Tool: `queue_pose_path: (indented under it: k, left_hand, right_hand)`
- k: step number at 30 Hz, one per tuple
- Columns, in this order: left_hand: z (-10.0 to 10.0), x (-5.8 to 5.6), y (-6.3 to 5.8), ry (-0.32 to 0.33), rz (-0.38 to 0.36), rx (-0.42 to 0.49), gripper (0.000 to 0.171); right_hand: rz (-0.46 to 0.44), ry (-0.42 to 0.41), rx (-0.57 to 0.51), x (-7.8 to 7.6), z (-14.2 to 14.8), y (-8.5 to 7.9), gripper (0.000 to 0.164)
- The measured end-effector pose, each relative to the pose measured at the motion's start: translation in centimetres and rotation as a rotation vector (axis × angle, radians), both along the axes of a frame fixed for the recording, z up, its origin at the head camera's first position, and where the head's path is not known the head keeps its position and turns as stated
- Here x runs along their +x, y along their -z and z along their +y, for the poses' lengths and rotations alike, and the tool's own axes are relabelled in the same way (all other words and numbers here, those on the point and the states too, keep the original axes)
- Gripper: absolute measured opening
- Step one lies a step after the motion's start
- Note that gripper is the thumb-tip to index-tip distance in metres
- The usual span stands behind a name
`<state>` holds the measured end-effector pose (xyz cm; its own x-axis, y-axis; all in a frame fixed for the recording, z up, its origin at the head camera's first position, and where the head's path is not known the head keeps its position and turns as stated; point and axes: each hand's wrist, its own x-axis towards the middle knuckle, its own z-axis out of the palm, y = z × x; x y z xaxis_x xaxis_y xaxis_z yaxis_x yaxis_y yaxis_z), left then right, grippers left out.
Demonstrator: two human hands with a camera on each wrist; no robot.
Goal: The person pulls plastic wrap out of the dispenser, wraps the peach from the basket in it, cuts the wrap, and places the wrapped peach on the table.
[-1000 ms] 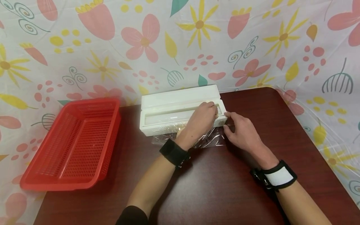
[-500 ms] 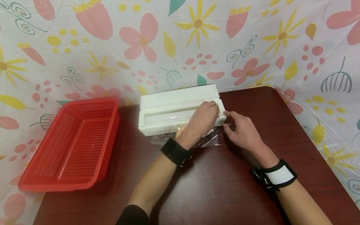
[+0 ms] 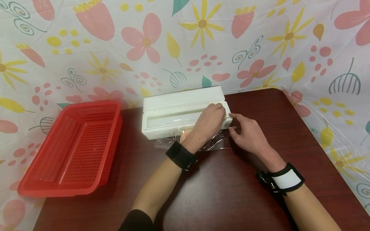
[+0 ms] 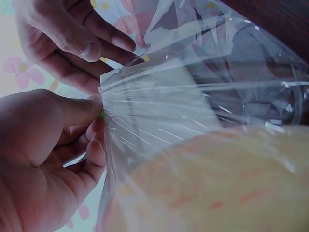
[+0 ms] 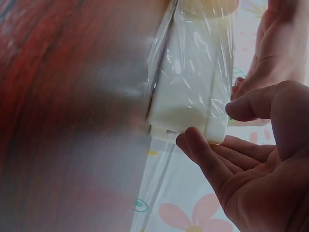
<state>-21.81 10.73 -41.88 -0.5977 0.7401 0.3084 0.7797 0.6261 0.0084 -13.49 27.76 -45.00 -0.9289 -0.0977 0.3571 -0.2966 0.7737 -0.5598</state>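
A long white box [image 3: 162, 133] of cling film lies with its lid [image 3: 183, 98] swung back. Its roll [image 3: 173, 120] shows in the trough. Clear cling film [image 4: 159, 104] runs over the front edge and across a pale yellow, pink-streaked round thing [image 4: 207, 193], partly hidden behind my left wrist. At the box's right end, my left hand [image 3: 210, 120] pinches a small green piece [image 4: 101, 114] at the edge, where the film creases gather. My right hand [image 3: 251, 134] grips that end corner, its thumb and fingertips on either side in the right wrist view.
A red perforated plastic basket [image 3: 98, 179] stands at the left of the dark wooden table [image 3: 225, 192]. Behind the box hangs a flower-printed cloth [image 3: 185, 41]. Loose film [image 3: 166, 142] lies on the wood before the box.
Little differs. The whole head view has shifted slightly to the left. My left hand has edged a little toward the box's right end, while my right hand keeps its hold there.
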Motion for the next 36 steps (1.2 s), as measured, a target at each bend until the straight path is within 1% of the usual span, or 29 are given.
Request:
queue_pose_path:
  k: [5, 17, 22, 31, 36]
  left_hand:
    - [0.14, 0.00, -0.02, 0.011, 0.013, -0.007, 0.013]
    - [0.22, 0.09, -0.23, 0.016, -0.023, 0.005, 0.014]
    - [0.25, 0.12, -0.13, 0.016, -0.035, 0.008, 0.013]
    - [0.43, 0.12, 0.17, 0.038, 0.006, 0.019, 0.012]
    - [0.80, 0.01, 0.42, 0.037, 0.007, 0.044, 0.014]
  right_hand:
    - [-0.007, 0.000, 0.000, 0.01, 0.06, 0.04, 0.051]
    - [-0.038, 0.005, 0.007, 0.04, -0.02, -0.08, 0.052]
    - [-0.053, 0.002, 0.001, 0.07, -0.01, -0.05, 0.054]
    - [-0.069, 0.004, 0.005, 0.10, -0.06, -0.16, 0.055]
    - [-0.057, 0.002, -0.004, 0.04, -0.12, -0.14, 0.055]
